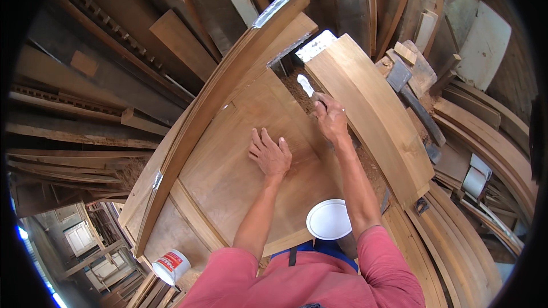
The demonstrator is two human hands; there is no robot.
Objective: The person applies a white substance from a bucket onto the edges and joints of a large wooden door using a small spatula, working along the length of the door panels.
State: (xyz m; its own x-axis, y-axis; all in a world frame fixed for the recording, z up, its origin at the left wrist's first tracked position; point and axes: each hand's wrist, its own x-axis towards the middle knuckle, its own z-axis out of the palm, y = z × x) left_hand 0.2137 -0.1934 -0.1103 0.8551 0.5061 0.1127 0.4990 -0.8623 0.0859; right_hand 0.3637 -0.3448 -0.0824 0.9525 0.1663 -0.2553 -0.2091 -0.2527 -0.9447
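Note:
My left hand [270, 153] lies on a brown wooden panel [228, 165], fingers spread, holding nothing. In my right hand [330, 117] is a small brush-like spreader [306, 85], its tip coated in white paste; its exact kind is not clear. It hovers over the gap between the panel and a wide, separate wooden board [365, 114] on the right. White paste covers that board's far end. A long wooden rail [220, 85] rests along the panel's left side, with white paste at its far end and lower down. By my right forearm is a round white lid or tub [329, 220].
A white tub with a red label [171, 267] stands at the lower left. Right of the board lies a hammer [419, 105] among wood offcuts. Stacked planks [456, 234] fill the right side, and more timber [74, 131] leans along the left. Sawdust shows in the gap.

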